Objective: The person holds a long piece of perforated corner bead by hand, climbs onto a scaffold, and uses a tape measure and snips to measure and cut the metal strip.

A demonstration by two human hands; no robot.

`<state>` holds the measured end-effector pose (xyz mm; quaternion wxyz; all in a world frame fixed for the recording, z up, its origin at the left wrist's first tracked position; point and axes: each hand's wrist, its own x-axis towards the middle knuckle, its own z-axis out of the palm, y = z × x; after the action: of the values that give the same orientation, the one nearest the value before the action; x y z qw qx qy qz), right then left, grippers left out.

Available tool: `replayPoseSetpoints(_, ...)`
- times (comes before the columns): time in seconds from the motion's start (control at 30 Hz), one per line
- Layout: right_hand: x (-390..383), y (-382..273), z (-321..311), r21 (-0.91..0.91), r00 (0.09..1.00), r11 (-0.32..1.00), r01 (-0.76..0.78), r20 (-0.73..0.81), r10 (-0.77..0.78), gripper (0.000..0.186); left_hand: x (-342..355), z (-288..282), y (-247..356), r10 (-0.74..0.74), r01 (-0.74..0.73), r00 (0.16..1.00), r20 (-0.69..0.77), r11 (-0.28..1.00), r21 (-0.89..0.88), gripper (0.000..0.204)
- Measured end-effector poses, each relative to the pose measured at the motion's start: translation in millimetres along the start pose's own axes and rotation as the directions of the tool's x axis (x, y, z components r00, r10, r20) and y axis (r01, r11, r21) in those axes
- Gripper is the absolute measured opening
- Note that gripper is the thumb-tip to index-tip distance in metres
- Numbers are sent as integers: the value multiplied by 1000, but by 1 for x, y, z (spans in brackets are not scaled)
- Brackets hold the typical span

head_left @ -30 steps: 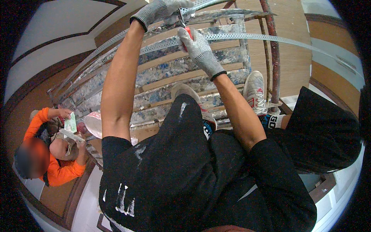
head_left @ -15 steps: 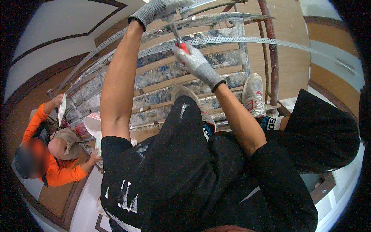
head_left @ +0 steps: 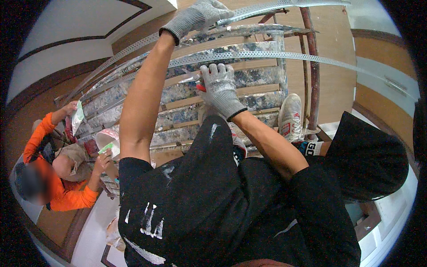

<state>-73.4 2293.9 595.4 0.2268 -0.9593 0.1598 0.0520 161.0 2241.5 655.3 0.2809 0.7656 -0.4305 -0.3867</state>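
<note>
My left hand (head_left: pixel 198 18), in a grey knitted glove, is closed on the near end of a perforated metal strip (head_left: pixel 267 8) at the top of the view. That strip runs off to the right. Lower down, my right hand (head_left: pixel 220 86), also gloved, faces back-up with its fingers curled. Held in it is a red-handled tool (head_left: pixel 201 88) whose metal end (head_left: pixel 190 78) points left; its exact kind is partly hidden by the hand. Just beyond those fingers, a second perforated metal strip (head_left: pixel 253 55) crosses the scaffold platform.
Paint-spattered slats form the scaffold platform (head_left: pixel 178 117) under my shoes (head_left: pixel 290 116). A rusty upright pole (head_left: pixel 314 75) stands at right. On the left, a person in orange (head_left: pixel 66 196) holds a green-and-white flat piece (head_left: pixel 78 116) and another by a white bucket (head_left: pixel 111 138).
My right hand has come down and turned, with the tool swinging from pointing up to pointing left. My left hand has shifted right, and more of its strip shows. The person in orange moved both hands.
</note>
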Motion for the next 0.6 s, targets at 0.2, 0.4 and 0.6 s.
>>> replayPoseSetpoints(0.2, -16, 11, 14, 50, 994, 998, 43, -105, -37, 76, -12, -8, 27, -83, 81, 995, 56, 996, 47, 43)
replayPoseSetpoints(0.4, -13, 14, 6, 49, 994, 997, 61, -98, -56, 73, -13, -9, 28, -85, 81, 993, 79, 995, 57, 43)
replayPoseSetpoints(0.6, -1, 22, -6, 208, 927, 969, 137, -371, -51, 33, -9, -7, 24, -14, 8, 998, 62, 995, 98, 43)
